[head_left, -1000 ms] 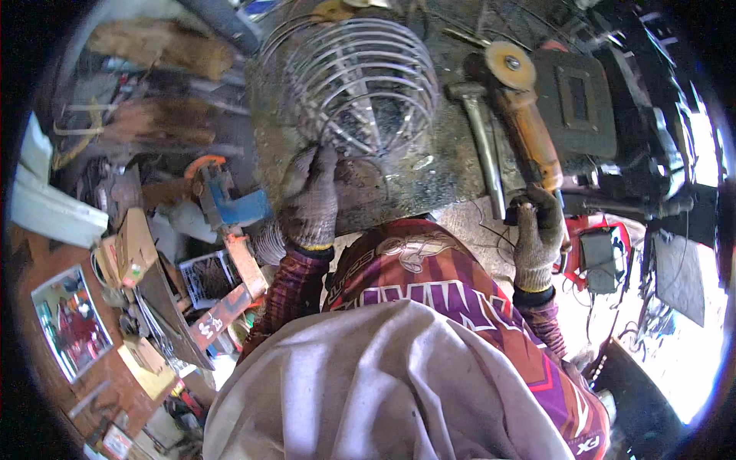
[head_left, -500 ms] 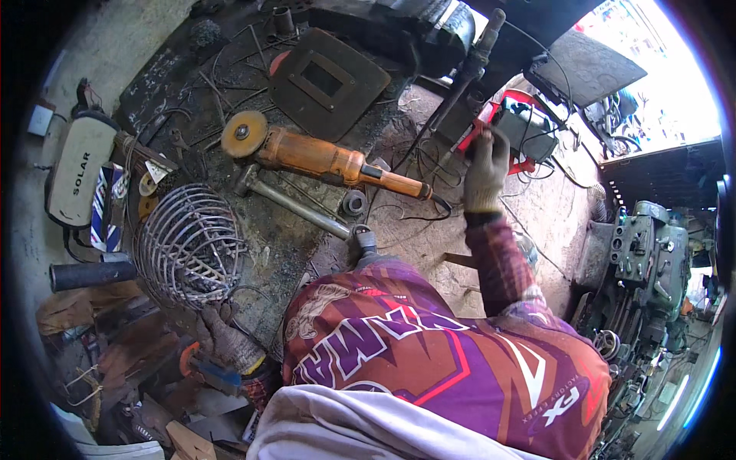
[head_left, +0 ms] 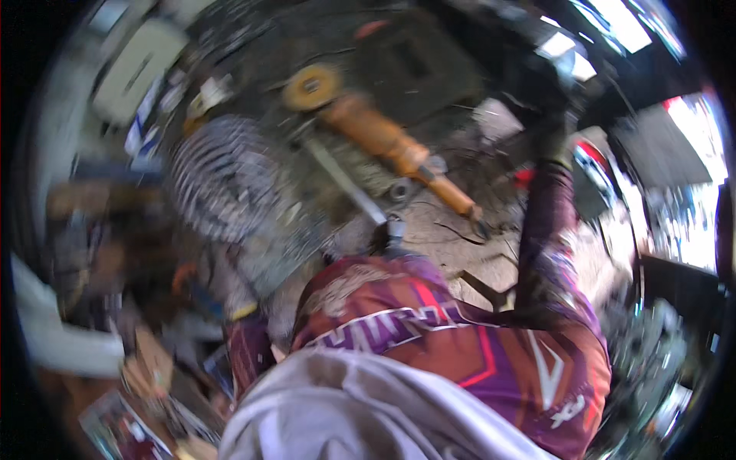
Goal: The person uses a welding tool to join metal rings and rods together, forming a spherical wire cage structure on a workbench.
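My left hand point(head_left: 230, 280), in a grey glove with a yellow cuff, is at the near end of a round cage of bent metal rods point(head_left: 222, 180). Motion blur smears its fingers, so its grip does not show. My right arm reaches far forward, past the left side of a red-and-dark boxy machine point(head_left: 594, 188). At its end my right hand point(head_left: 562, 142) is a dark smear among dark metal parts, its fingers unreadable. Between the arms lie an orange angle grinder point(head_left: 383, 142) with a yellowish disc and a hammer point(head_left: 341, 176) with a long pale handle.
A dark welding hand shield point(head_left: 418, 65) lies beyond the grinder. A metal ring point(head_left: 399, 190) sits beside the hammer handle, whose near end is by my foot point(head_left: 392, 234). Wood pieces point(head_left: 149, 360) and a pale case point(head_left: 138, 73) are at left; blurred machinery point(head_left: 659, 360) at right.
The whole view has swung and blurred. My right hand has left the red part of the machine and stretched farther forward. My left hand stays at the rod cage.
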Demonstrator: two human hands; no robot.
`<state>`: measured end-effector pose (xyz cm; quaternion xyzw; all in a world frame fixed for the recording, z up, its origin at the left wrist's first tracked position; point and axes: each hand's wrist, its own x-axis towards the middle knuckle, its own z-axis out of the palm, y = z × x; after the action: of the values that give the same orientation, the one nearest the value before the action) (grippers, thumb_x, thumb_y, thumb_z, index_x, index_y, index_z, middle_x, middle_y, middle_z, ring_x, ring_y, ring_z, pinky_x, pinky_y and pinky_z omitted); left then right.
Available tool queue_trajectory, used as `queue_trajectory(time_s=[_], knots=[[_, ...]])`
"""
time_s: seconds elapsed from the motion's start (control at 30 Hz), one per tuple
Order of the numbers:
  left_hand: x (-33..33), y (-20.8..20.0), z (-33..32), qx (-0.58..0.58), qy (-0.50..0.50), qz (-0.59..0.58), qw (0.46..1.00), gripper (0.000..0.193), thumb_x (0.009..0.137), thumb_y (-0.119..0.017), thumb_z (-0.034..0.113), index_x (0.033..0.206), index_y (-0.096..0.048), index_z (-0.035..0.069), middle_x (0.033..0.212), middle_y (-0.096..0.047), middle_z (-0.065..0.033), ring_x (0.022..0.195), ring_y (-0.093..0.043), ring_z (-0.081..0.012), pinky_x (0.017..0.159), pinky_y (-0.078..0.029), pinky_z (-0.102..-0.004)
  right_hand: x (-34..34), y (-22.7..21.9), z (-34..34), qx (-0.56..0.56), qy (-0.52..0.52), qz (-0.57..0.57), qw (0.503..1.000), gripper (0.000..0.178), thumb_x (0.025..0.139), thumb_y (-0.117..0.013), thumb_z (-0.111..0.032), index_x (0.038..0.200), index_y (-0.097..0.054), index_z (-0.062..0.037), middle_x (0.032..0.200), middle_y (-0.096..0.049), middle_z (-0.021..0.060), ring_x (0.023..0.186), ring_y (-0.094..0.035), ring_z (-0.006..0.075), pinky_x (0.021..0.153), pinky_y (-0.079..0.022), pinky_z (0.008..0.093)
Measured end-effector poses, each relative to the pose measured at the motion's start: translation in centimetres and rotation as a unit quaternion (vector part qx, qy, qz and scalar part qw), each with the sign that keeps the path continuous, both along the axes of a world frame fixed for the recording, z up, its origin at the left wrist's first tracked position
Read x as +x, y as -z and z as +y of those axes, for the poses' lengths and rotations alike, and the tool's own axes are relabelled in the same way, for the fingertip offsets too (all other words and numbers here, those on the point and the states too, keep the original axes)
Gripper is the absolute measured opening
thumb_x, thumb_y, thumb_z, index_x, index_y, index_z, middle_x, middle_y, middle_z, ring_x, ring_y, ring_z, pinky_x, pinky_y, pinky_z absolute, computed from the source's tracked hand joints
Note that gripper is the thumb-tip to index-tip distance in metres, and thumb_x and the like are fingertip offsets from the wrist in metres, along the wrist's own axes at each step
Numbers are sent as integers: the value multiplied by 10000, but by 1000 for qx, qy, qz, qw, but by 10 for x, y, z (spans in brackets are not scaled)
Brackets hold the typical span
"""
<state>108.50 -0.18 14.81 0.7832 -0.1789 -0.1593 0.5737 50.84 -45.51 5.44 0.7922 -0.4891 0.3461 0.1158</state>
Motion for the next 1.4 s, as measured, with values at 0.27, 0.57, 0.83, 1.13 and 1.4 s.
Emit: queue_trajectory(time_s=[0.27,0.57,0.83,1.13,1.4], knots=[[-8,-8,-3,-161,-51,114,979,152,923,-649,104,1004,-637,-25,876,-662,-97,741,-651,-178,653,-555,-324,4,-32,9,-13,-6,333,943,395,926,-563,-354,1169,-651,-55,1217,-644,117,1109,-611,294,997,-449,500],[3,3,12,-166,-35,141,975,226,924,-674,135,1080,-635,-23,950,-661,-85,774,-677,-180,690,-576,-311,-56,-54,25,78,88,-51,992,409,925,-611,-372,1140,-610,-24,1095,-675,164,1025,-647,290,933,-488,396],[6,-5,18,-46,-3,71,996,222,937,-662,226,1039,-649,29,865,-655,-50,764,-636,-124,692,-509,-281,-64,-77,137,58,53,48,996,140,990,-525,-185,881,-555,-101,822,-520,4,753,-503,151,745,-450,380],[17,-37,18,15,103,104,989,233,949,-614,227,1034,-667,16,927,-674,-94,783,-649,-182,728,-503,-332,95,-238,198,220,-57,-250,941,390,978,-535,-194,1296,-509,30,764,-574,22,679,-542,101,619,-457,243],[12,-4,13,-105,36,76,991,292,947,-608,296,888,-652,13,711,-629,-44,672,-601,-135,626,-470,-313,259,-306,198,320,-70,-216,920,340,990,-545,-314,1139,-627,-18,913,-627,42,780,-589,104,691,-471,250]])
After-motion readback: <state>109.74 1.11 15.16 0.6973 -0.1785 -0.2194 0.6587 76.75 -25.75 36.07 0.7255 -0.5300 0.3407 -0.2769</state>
